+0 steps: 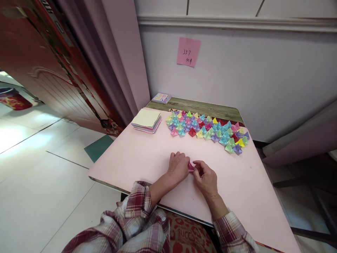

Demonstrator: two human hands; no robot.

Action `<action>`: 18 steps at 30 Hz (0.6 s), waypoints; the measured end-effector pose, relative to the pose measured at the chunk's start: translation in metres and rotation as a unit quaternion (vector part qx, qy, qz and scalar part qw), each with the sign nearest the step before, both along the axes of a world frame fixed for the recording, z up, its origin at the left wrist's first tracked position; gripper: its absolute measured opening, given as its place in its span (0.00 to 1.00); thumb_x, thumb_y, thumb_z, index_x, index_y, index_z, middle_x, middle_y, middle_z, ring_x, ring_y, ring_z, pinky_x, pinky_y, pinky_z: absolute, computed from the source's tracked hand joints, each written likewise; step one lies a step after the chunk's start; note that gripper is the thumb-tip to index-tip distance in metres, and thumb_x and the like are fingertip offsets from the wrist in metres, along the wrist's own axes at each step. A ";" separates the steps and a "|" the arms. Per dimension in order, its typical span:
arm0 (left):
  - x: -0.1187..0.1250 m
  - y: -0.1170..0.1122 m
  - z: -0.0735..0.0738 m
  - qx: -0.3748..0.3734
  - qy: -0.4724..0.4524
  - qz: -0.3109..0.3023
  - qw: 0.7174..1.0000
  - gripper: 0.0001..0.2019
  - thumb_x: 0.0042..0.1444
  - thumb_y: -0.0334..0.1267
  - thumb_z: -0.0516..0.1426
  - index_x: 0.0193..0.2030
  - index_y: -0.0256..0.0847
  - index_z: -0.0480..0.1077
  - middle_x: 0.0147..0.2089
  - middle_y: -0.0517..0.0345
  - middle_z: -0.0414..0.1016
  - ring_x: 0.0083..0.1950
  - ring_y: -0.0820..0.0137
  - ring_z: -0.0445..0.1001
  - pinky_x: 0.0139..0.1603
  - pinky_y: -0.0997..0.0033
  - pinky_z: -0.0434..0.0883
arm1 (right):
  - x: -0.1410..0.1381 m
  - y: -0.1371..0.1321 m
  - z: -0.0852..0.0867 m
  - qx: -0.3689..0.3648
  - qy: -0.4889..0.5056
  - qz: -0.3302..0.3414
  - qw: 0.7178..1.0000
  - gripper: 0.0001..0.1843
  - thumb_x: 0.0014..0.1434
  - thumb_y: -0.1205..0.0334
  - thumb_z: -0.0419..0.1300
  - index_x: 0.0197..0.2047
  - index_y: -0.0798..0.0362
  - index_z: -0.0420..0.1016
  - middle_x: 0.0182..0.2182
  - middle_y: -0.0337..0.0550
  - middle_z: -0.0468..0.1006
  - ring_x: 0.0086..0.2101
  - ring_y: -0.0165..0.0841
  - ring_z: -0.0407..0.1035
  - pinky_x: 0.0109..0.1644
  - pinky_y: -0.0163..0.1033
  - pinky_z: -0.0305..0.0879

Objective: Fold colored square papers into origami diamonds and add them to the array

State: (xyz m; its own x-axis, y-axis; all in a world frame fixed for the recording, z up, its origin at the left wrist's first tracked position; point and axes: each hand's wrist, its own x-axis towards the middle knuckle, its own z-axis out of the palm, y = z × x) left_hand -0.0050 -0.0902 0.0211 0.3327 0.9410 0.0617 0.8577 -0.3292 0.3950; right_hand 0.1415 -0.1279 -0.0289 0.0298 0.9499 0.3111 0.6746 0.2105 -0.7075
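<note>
Between my hands, just above the pink tabletop point(147, 161), is a small piece of folded magenta paper point(191, 167). My left hand point(179, 167) is closed on its left side, fingers curled over. My right hand point(206, 177) has thumb and index finger bent at the paper's right edge; whether they press on it I cannot make out clearly. Beyond the hands stand rows of small folded paper pieces point(207, 134) in many colours, pointed at the top. A stack of square paper sheets point(146, 118), pale yellow on top, lies at the far left of the tabletop.
A small printed packet point(161, 98) lies at the back left corner. A pink note point(188, 52) with handwriting is stuck on the wall behind. A purple curtain point(118, 52) and a red door point(52, 63) stand left. A green sheet point(98, 148) lies on the floor.
</note>
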 end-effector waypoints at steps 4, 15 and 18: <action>-0.001 0.008 0.001 -0.017 -0.010 -0.019 1.000 0.06 0.50 0.30 0.60 0.25 0.42 0.75 0.33 0.50 0.75 0.42 0.58 0.71 0.45 0.58 0.61 | 0.000 0.001 0.002 0.015 0.022 -0.010 1.000 0.11 0.54 0.67 0.53 0.40 0.50 0.73 0.32 0.39 0.78 0.24 0.30 0.69 0.29 0.34 0.65; -0.009 0.009 0.002 -0.062 -0.003 0.008 0.998 0.04 0.51 0.36 0.61 0.28 0.45 0.77 0.32 0.56 0.77 0.38 0.62 0.75 0.42 0.62 0.66 | -0.011 -0.007 -0.003 0.108 -0.153 -0.035 0.982 0.10 0.59 0.66 0.54 0.38 0.50 0.77 0.39 0.43 0.77 0.32 0.32 0.71 0.31 0.35 0.61; -0.009 0.011 0.007 -0.083 0.011 0.010 0.996 0.04 0.51 0.38 0.61 0.26 0.46 0.77 0.32 0.57 0.78 0.35 0.64 0.75 0.38 0.66 0.66 | -0.014 -0.007 -0.002 0.111 -0.192 -0.045 0.974 0.09 0.62 0.63 0.55 0.38 0.49 0.77 0.35 0.44 0.77 0.31 0.33 0.70 0.31 0.36 0.58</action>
State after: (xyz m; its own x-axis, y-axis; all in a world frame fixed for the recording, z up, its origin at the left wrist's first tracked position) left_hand -0.0142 -0.0796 0.0281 0.3128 0.9442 -0.1034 0.8727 -0.2428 0.4235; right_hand 0.1274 -0.1351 -0.0313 -0.0489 0.8566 0.5136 0.9037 0.2569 -0.3425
